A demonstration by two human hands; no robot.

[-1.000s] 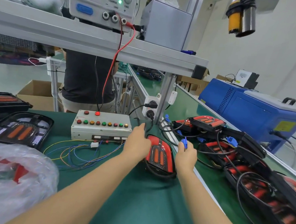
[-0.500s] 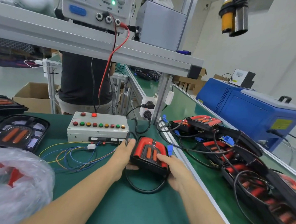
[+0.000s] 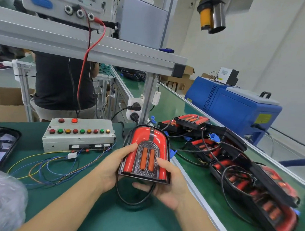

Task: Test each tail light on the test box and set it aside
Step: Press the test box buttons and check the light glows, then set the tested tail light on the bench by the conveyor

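Both my hands hold up a red tail light [image 3: 145, 141] with two orange bars, lens facing me, above the green mat. My left hand [image 3: 113, 166] grips its left edge, thumb on the lens. My right hand [image 3: 169, 185] grips its lower right corner, thumb on the lens, fingers under it. Its black cable [image 3: 126, 200] loops down below the light. The grey test box [image 3: 79, 138] with a row of coloured buttons sits to the left, one red lamp lit.
A pile of tail lights [image 3: 234, 163] with tangled cables lies on the right. Coloured wires [image 3: 48, 168] spread in front of the test box. A plastic bag [image 3: 2, 201] is at lower left, a black tray [image 3: 0, 146] at left. A person [image 3: 61, 86] stands behind the bench.
The tail light has been lifted off the mat and tilted upright toward me, held in both hands; it lay flat a second ago.
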